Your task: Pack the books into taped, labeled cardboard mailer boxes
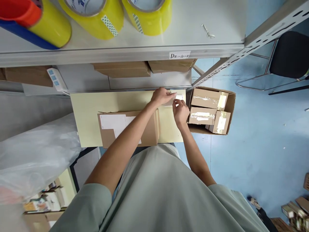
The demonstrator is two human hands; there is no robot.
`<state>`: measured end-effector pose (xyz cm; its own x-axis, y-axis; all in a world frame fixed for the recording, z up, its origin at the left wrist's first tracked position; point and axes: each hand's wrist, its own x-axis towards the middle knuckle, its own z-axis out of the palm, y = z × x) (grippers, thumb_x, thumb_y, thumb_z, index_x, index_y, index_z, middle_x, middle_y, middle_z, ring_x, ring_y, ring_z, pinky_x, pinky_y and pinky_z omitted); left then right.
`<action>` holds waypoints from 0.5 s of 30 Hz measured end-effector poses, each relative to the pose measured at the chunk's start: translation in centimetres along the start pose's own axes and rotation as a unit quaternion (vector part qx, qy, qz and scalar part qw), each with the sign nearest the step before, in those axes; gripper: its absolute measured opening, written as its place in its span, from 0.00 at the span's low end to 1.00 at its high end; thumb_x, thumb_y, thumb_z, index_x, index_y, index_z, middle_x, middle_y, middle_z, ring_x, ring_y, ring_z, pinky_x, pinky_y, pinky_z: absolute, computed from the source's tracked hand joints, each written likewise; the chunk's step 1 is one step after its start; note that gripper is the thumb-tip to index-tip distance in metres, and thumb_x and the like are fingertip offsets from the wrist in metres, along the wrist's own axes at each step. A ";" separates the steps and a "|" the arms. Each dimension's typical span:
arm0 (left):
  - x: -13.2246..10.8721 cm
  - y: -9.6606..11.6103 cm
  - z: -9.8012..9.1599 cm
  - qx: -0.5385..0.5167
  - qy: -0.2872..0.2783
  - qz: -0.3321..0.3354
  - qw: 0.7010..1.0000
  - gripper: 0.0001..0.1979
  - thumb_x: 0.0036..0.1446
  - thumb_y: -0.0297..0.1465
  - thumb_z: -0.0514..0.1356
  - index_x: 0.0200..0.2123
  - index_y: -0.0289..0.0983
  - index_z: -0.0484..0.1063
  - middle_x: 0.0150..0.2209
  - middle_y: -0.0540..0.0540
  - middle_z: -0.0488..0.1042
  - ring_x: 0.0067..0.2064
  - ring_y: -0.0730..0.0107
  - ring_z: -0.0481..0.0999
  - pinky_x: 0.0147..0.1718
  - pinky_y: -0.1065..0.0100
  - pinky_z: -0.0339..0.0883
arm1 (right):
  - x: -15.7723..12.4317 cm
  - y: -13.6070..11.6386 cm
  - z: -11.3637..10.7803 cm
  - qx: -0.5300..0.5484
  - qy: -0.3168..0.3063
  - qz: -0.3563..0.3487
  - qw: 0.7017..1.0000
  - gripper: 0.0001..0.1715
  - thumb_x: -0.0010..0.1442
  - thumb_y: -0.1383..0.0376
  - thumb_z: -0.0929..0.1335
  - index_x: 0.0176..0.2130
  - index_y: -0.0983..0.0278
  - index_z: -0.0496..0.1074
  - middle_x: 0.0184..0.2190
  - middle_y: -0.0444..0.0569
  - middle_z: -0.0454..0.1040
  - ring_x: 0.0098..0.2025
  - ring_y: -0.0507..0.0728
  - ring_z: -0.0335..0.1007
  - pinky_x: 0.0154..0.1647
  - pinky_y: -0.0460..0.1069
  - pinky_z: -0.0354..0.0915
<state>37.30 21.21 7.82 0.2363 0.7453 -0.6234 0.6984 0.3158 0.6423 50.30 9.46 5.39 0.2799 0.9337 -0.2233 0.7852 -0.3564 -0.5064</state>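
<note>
My left hand (162, 97) is over the far right part of the pale yellow tabletop (91, 101), its fingers pinched together; what they grip, if anything, is too small to make out. My right hand (181, 112) is just beside it, fingers curled and pinching at the near edge of a small white label (179, 97). This label lies among pale sheets partly covered by both hands. A closed cardboard box (151, 129) with white paper labels on top rests on the tabletop under my left forearm.
A shelf (188, 32) holding several yellow tape rolls (149, 19) spans the top. Below it are brown boxes (123, 69) and a white power strip (57, 79). Right of the table, an open carton (230, 111) holds several taped boxes. A black chair (288, 54) stands farther right.
</note>
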 end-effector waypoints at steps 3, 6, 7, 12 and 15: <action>0.0 0.0 0.0 0.032 0.020 -0.048 0.998 0.12 0.60 0.41 0.72 0.30 0.39 0.84 0.25 0.46 0.81 0.38 0.53 0.88 0.40 0.64 0.77 | -0.9 -1.0 -0.1 -0.022 -0.019 -0.001 1.000 0.21 0.83 0.55 0.64 0.58 0.58 0.84 0.53 0.52 0.82 0.41 0.57 0.81 0.39 0.49 0.62; 0.1 -0.9 -1.3 -0.015 0.007 -0.101 0.995 0.08 0.60 0.36 0.71 0.37 0.37 0.86 0.31 0.44 0.86 0.37 0.55 0.89 0.39 0.64 0.80 | -1.4 -0.8 -0.8 -0.026 -0.028 0.004 0.999 0.24 0.83 0.48 0.65 0.58 0.59 0.84 0.50 0.53 0.82 0.41 0.58 0.81 0.38 0.49 0.62; 0.0 -1.3 -2.0 -0.041 0.007 -0.114 0.993 0.09 0.61 0.35 0.71 0.39 0.36 0.86 0.34 0.43 0.87 0.37 0.55 0.89 0.39 0.65 0.81 | -1.4 -0.5 -1.1 -0.025 -0.026 0.008 0.999 0.26 0.83 0.47 0.64 0.57 0.60 0.84 0.49 0.53 0.82 0.42 0.59 0.80 0.38 0.49 0.62; -0.6 -3.7 -6.0 -0.098 0.018 -0.177 0.979 0.10 0.59 0.30 0.76 0.44 0.33 0.86 0.38 0.37 0.88 0.40 0.54 0.90 0.43 0.62 0.84 | 0.6 1.2 -1.6 0.002 -0.022 0.003 1.000 0.25 0.84 0.53 0.61 0.55 0.62 0.83 0.48 0.56 0.81 0.43 0.61 0.81 0.43 0.50 0.68; -1.0 -5.1 -7.5 -0.075 0.022 -0.193 0.978 0.12 0.55 0.29 0.79 0.42 0.33 0.86 0.35 0.40 0.87 0.40 0.56 0.90 0.45 0.62 0.85 | 2.9 1.3 -0.3 0.043 -0.069 -0.040 0.996 0.18 0.81 0.59 0.64 0.55 0.62 0.81 0.53 0.56 0.81 0.44 0.60 0.82 0.48 0.52 0.72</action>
<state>28.46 23.26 8.51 -0.0580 0.5771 -0.8146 0.6223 0.6590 0.4225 52.27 11.67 4.31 0.1358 0.9478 -0.2887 0.7495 -0.2888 -0.5957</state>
